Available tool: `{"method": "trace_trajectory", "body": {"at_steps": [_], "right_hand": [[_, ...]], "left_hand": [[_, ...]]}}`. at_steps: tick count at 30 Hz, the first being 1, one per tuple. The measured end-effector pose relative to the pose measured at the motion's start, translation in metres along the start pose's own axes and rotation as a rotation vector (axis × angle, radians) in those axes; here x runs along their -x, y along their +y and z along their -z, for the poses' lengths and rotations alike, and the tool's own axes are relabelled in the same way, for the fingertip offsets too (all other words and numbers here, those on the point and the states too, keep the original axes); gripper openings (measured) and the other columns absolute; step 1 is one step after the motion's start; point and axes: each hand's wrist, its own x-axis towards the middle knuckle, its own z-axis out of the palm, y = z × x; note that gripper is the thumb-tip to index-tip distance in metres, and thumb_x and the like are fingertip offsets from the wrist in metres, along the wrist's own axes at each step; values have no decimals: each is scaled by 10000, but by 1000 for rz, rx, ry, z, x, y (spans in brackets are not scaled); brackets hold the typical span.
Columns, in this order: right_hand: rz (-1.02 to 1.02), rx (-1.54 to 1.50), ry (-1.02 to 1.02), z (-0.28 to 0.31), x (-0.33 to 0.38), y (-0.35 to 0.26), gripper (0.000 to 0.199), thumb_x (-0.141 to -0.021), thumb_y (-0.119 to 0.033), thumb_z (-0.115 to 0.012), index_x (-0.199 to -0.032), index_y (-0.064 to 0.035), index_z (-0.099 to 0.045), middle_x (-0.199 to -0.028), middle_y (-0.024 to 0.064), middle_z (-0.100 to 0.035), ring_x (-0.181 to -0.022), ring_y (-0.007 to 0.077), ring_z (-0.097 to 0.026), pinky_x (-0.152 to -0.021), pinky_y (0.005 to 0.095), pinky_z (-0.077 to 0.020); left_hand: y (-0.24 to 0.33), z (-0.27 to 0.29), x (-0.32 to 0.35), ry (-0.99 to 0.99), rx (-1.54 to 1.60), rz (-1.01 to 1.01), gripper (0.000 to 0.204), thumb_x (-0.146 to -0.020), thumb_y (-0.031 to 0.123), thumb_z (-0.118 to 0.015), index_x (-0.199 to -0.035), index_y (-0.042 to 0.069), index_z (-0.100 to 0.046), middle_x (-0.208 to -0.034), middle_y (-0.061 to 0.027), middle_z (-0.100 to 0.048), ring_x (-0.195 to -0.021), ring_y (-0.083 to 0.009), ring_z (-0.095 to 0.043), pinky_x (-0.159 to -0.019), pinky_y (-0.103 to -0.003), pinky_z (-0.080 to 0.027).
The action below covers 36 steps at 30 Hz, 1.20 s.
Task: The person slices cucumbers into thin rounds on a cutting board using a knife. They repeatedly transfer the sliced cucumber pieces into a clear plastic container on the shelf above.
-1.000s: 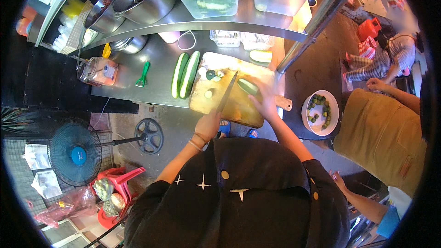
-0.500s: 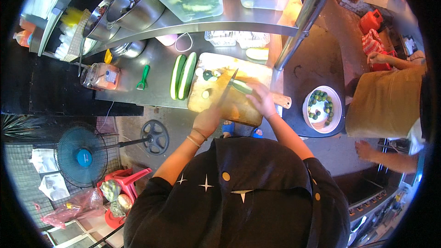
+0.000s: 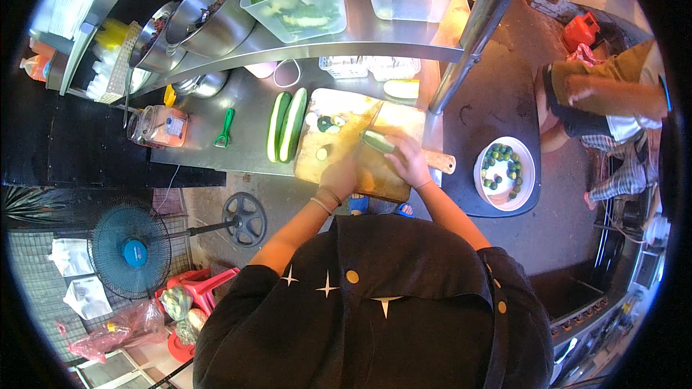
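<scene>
On the wooden cutting board [image 3: 321, 112], my right hand [image 3: 409, 164] presses its fingers on a short piece of cucumber [image 3: 377, 141]. My left hand [image 3: 339, 175] is closed around a knife [image 3: 366, 130], whose blurred blade slants up beside the cucumber's left end. Small cut cucumber ends [image 3: 329, 122] lie at the board's upper left, and a pale round slice [image 3: 321, 153] lies lower down. Two long cucumbers with peeled strips, one outer [image 3: 277, 130] and one inner [image 3: 292, 126], rest left of the board. A cut cucumber length [image 3: 401, 89] sits behind it.
A green peeler [image 3: 225, 128] and a jar [image 3: 160, 127] are at left. Overhead, a metal shelf [image 3: 303, 50] carries a tub of cut cucumber [image 3: 295, 14]. At right are a metal post [image 3: 476, 36], a bowl of small green fruit [image 3: 504, 198] and a co-worker [image 3: 613, 94].
My left hand and the knife have shifted slightly right, toward the cucumber piece. The co-worker at the right has moved toward the upper right.
</scene>
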Motion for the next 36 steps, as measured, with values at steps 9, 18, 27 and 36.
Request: {"method": "trace_trajectory", "body": {"at_steps": [9,18,27,36], "right_hand": [[1,-36,12,4,-2,-4,412,-752,-154,-702,-1132,-77,-564,-1060,146,-559,-984,325,-544,-859,384,-453],[-10,-34,26,4,-1,-5,397,-752,-129,-697,-1121,-66,-566,-1036,144,-561,-956,313,-554,-827,372,-467],[4,-22,14,3,-1,-4,408,-754,-132,-697,-1135,-70,-565,-1010,144,-562,-918,309,-553,-799,368,-471],[27,-7,53,3,0,-1,417,-759,-145,-703,-1151,-93,-570,-1001,149,-533,-950,310,-542,-811,369,-472]], "left_hand": [[-8,15,23,27,-27,18,242,-936,277,-419,-916,38,-448,-679,-227,-608,-648,-408,-614,-555,-499,-486],[-6,14,28,-68,13,75,246,-935,267,-422,-922,22,-433,-696,-251,-603,-660,-427,-607,-572,-524,-469],[5,5,9,-53,18,-16,254,-932,251,-416,-898,3,-458,-723,-244,-613,-729,-428,-615,-646,-514,-481],[9,33,26,-24,0,-49,257,-940,281,-406,-947,27,-449,-738,-239,-617,-698,-435,-606,-614,-534,-471]]}}
